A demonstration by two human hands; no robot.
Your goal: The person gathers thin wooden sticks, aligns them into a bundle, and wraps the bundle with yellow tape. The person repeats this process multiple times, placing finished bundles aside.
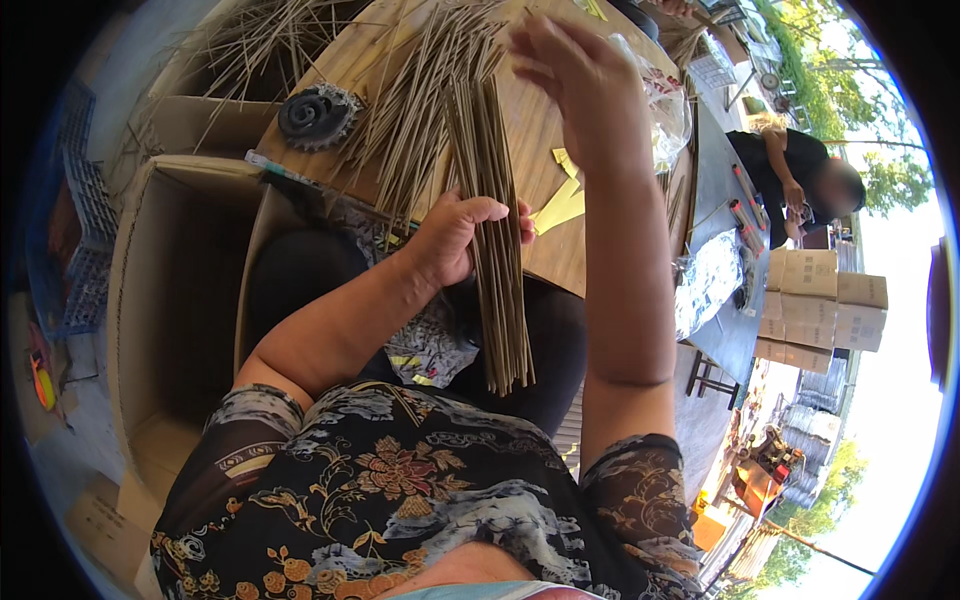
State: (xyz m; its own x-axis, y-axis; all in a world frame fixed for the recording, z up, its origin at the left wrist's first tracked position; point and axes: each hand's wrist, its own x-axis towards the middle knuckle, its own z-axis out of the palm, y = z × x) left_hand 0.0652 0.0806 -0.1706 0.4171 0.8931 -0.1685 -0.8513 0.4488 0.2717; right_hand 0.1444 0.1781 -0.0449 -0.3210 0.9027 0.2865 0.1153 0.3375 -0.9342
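A bundle of thin brown sticks (pixel 495 300) stands nearly lengthwise in front of me, its lower ends hanging over my lap. Around its middle my left hand (pixel 455 235) is closed, thumb across the front and fingertips showing on the far side. My right hand (pixel 580 85) is raised beyond the bundle's upper end, fingers stretched out, with nothing seen in it. Many loose sticks (pixel 400 120) of the same kind lie spread on the wooden table (pixel 545 245) to the left. Yellow paper strips (pixel 562 205) rest on the table right of the bundle.
A black coiled roll (pixel 318 115) sits at the table's left edge. Open cardboard boxes (pixel 180 290) stand at my left, with more sticks (pixel 265 45) behind. Clear plastic wrap (pixel 665 115) lies at the right. Farther right are another person (pixel 800 180) and stacked cartons (pixel 810 300).
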